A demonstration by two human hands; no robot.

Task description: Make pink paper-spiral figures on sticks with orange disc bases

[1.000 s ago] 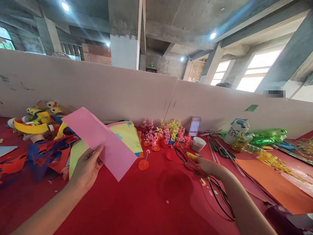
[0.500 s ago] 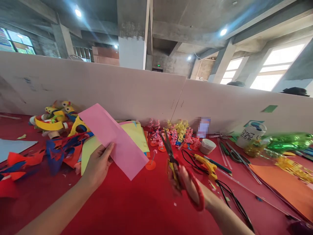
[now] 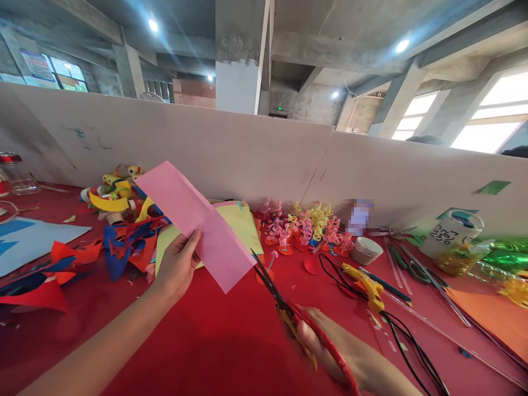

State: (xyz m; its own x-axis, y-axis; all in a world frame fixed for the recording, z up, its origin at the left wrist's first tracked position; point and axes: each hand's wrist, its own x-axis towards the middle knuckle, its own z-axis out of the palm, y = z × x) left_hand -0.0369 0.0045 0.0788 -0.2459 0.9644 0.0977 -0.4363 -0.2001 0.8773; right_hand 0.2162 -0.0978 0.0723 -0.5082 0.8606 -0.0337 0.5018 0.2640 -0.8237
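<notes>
Between the thumb and fingers of my left hand [image 3: 179,264] is a folded strip of pink paper [image 3: 198,225], held tilted above the red table [image 3: 198,341]. My right hand [image 3: 334,341] grips a pair of scissors [image 3: 284,302] with red and yellow handles. The blades point up and left, slightly parted, with their tips close to the lower right corner of the paper. Behind the paper lies a stack of yellow and coloured sheets [image 3: 245,225]. Just beyond the scissor tips stands a small stick on an orange paper disc [image 3: 266,276].
Pink and yellow curled paper pieces [image 3: 305,223] cluster at the back. A yellow glue gun [image 3: 365,286] with a black cord lies right, near a white cup [image 3: 367,250] and orange paper [image 3: 490,319]. Red and blue paper scraps [image 3: 132,247] lie left. A white partition [image 3: 206,143] borders the table.
The scissors have swung from pointing upward to pointing left, their tips now nearer the pink paper's corner. My left hand still holds the paper. The view has turned slightly left.
</notes>
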